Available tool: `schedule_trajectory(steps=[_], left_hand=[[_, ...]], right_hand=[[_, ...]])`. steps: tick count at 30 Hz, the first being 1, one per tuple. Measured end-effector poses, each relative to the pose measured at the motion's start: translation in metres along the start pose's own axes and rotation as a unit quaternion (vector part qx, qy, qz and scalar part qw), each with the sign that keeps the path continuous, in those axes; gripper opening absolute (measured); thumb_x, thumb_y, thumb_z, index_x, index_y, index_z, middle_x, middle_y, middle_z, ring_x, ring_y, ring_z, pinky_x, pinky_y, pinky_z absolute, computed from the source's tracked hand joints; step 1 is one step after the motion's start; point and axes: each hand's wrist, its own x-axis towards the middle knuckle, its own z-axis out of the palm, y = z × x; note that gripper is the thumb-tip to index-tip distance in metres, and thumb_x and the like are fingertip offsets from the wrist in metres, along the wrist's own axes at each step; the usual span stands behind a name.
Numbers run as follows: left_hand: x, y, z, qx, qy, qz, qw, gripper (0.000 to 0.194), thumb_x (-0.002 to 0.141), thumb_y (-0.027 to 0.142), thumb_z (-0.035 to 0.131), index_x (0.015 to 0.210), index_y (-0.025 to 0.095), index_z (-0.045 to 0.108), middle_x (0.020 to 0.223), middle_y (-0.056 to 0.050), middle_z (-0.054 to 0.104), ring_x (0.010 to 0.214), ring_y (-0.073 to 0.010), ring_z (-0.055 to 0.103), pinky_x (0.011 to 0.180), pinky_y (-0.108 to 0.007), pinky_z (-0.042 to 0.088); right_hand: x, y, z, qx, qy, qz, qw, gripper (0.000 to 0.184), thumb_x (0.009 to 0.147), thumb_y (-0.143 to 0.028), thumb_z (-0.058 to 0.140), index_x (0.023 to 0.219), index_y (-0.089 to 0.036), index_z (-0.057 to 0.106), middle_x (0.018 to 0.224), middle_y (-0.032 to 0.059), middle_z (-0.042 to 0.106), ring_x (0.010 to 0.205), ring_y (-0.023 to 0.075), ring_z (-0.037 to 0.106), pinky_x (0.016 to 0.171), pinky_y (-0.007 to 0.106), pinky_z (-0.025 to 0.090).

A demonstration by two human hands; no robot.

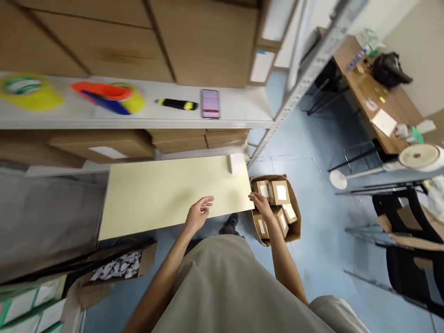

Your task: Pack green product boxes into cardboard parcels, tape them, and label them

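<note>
Near fingers (206, 200), smooth rectangular board (166, 189).

Shelf (248, 106): phone (210, 104) toward R end, blk/yellow tool (176, 104) just L of it, then orange/blue tape dispenser (107, 92), yellow tape roll (43, 99) far L. Big cartons (211, 41) behind, more below. Off R: wood table (398, 99) w/ blk bag (390, 69) + white sheet (384, 122); blk chairs (404, 277) lower R. Btm L: open box (147, 259) w/ blk/white stuff (120, 267).

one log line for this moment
left hand: empty, over pale yellow board; right hand: at board's near-right corner, contact unclear; white block: on board; smartphone: on shelf
</note>
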Motion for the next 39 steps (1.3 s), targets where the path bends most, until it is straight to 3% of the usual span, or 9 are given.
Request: schedule_trajectory(steps=[7, 12, 16, 23, 27, 29, 31, 35, 39], left_hand=[[-0.11, -0.058, -0.132, -0.137, 0.181, -0.001, 0.974, 0.05, 0.079, 0.031, 0.066, 0.126, 0.02, 0.077, 0.132, -0.014, 0.084, 0.109, -0.0272, 0.084, 0.104, -0.047, 0.068], [-0.196, -0.103, -0.216, -0.196, 0.322, 0.01, 0.926, 0.05, 0.074, 0.033, 0.075, 0.123, 0.02, 0.079, 0.129, -0.014, 0.085, 0.107, -0.0285, 0.083, 0.095, -0.045, 0.069], [-0.27, -0.122, -0.261, -0.215, 0.441, 0.024, 0.871, 0.051, 0.077, 0.036, 0.082, 0.126, 0.021, 0.079, 0.132, -0.015, 0.084, 0.11, -0.0305, 0.083, 0.095, -0.046, 0.069], [-0.379, -0.167, -0.28, -0.286, 0.634, -0.001, 0.718, 0.052, 0.075, 0.04, 0.087, 0.122, 0.019, 0.078, 0.124, -0.015, 0.083, 0.107, -0.03, 0.082, 0.109, -0.053, 0.065], [-0.413, -0.192, -0.279, -0.297, 0.735, -0.085, 0.604, 0.054, 0.077, 0.038, 0.085, 0.125, 0.018, 0.074, 0.128, -0.017, 0.081, 0.111, -0.0311, 0.081, 0.11, -0.053, 0.064], [-0.42, -0.2, -0.28, -0.283, 0.762, -0.133, 0.567, 0.052, 0.08, 0.036, 0.082, 0.127, 0.017, 0.073, 0.133, -0.018, 0.079, 0.114, -0.0311, 0.08, 0.109, -0.052, 0.064], [-0.422, -0.203, -0.28, -0.268, 0.769, -0.16, 0.557, 0.049, 0.082, 0.035, 0.08, 0.127, 0.018, 0.073, 0.14, -0.019, 0.077, 0.116, -0.0313, 0.079, 0.108, -0.052, 0.064], [-0.416, -0.203, -0.28, -0.256, 0.76, -0.168, 0.573, 0.05, 0.083, 0.036, 0.079, 0.129, 0.018, 0.074, 0.146, -0.02, 0.075, 0.121, -0.0336, 0.078, 0.104, -0.052, 0.067], [-0.407, -0.198, -0.277, -0.262, 0.771, -0.162, 0.557, 0.049, 0.086, 0.039, 0.078, 0.13, 0.018, 0.074, 0.145, -0.021, 0.076, 0.128, -0.0356, 0.077, 0.108, -0.055, 0.066]], right_hand=[[-0.026, -0.097, 0.171, -0.042, -0.189, -0.023, 0.981, 0.078, 0.086, -0.085, 0.076, 0.129, -0.02, 0.079, 0.139, 0.02, 0.083, 0.131, 0.0378, 0.078, 0.12, 0.057, 0.056], [-0.08, -0.143, 0.305, -0.105, -0.362, -0.063, 0.924, 0.07, 0.092, -0.079, 0.077, 0.134, -0.023, 0.079, 0.141, 0.0165, 0.083, 0.134, 0.0344, 0.076, 0.125, 0.056, 0.052], [-0.124, -0.164, 0.403, -0.145, -0.477, -0.074, 0.864, 0.063, 0.093, -0.075, 0.08, 0.13, -0.025, 0.08, 0.139, 0.0149, 0.084, 0.133, 0.0335, 0.077, 0.125, 0.055, 0.053], [-0.182, -0.16, 0.547, -0.213, -0.645, -0.109, 0.726, 0.054, 0.095, -0.068, 0.081, 0.128, -0.025, 0.081, 0.135, 0.0115, 0.085, 0.132, 0.0301, 0.078, 0.125, 0.049, 0.055], [-0.23, -0.127, 0.617, -0.26, -0.702, -0.137, 0.649, 0.04, 0.1, -0.055, 0.08, 0.123, -0.023, 0.081, 0.129, 0.0109, 0.086, 0.128, 0.0283, 0.08, 0.12, 0.046, 0.058], [-0.257, -0.109, 0.647, -0.301, -0.717, -0.174, 0.605, 0.033, 0.103, -0.045, 0.079, 0.127, -0.023, 0.08, 0.129, 0.0092, 0.086, 0.126, 0.0269, 0.08, 0.117, 0.043, 0.059], [-0.281, -0.093, 0.672, -0.349, -0.698, -0.22, 0.585, 0.033, 0.106, -0.041, 0.077, 0.134, -0.023, 0.077, 0.137, 0.0102, 0.083, 0.125, 0.0271, 0.08, 0.115, 0.042, 0.06], [-0.306, -0.071, 0.704, -0.426, -0.662, -0.248, 0.566, 0.029, 0.107, -0.036, 0.076, 0.132, -0.021, 0.076, 0.137, 0.0129, 0.083, 0.131, 0.031, 0.078, 0.119, 0.044, 0.056], [-0.304, -0.054, 0.71, -0.392, -0.664, -0.147, 0.62, 0.02, 0.106, -0.033, 0.075, 0.124, -0.024, 0.077, 0.121, 0.007, 0.085, 0.12, 0.027, 0.08, 0.115, 0.042, 0.058]])
